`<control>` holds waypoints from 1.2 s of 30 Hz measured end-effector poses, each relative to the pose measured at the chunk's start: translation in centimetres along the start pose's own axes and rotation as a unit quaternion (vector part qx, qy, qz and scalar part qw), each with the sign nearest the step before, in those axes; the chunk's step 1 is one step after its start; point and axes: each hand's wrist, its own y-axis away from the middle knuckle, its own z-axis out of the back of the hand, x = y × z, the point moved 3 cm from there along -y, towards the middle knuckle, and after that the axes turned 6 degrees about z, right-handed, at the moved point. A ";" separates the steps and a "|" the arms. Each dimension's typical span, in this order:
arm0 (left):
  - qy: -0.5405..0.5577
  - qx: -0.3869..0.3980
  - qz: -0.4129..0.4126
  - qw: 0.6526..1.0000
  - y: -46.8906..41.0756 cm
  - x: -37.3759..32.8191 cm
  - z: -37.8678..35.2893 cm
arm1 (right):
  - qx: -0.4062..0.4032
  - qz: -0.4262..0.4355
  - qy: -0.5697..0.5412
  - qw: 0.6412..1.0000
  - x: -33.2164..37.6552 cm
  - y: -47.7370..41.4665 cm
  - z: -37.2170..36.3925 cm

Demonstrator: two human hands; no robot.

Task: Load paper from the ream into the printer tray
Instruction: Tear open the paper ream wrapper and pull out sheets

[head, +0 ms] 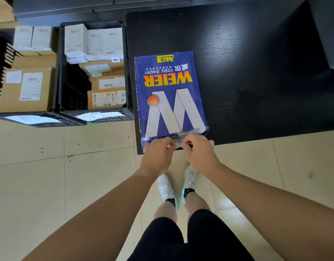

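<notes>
Blue-wrapped ream (pixel 171 95) lies lengthwise away from the person; both the left hand (pixel 158 150) and right hand (pixel 197 149) pinch its near-end wrapper.

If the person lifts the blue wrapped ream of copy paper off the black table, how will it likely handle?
The blue wrapped ream of copy paper is thick and full, so probably heavy and fairly stiff. Its glossy wrap looks slippery. Both the left hand and the right hand pinch the wrap at its near end, which could tear.

"WEIER copy paper" on ream wrapper (pixel 170 95)
</notes>
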 end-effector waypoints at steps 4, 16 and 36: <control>0.023 0.003 0.049 0.999 -0.6 0.2 -0.7 | 0.011 -0.015 0.001 1.000 -0.4 -0.8 -0.5; -0.035 -0.035 0.115 0.992 -2.1 -0.1 -1.9 | -0.029 -0.024 0.055 0.998 -1.3 -2.6 -2.4; -0.019 -0.023 0.119 0.992 -1.2 -1.7 0.0 | -0.055 -0.001 -0.042 0.998 -2.5 -1.5 0.4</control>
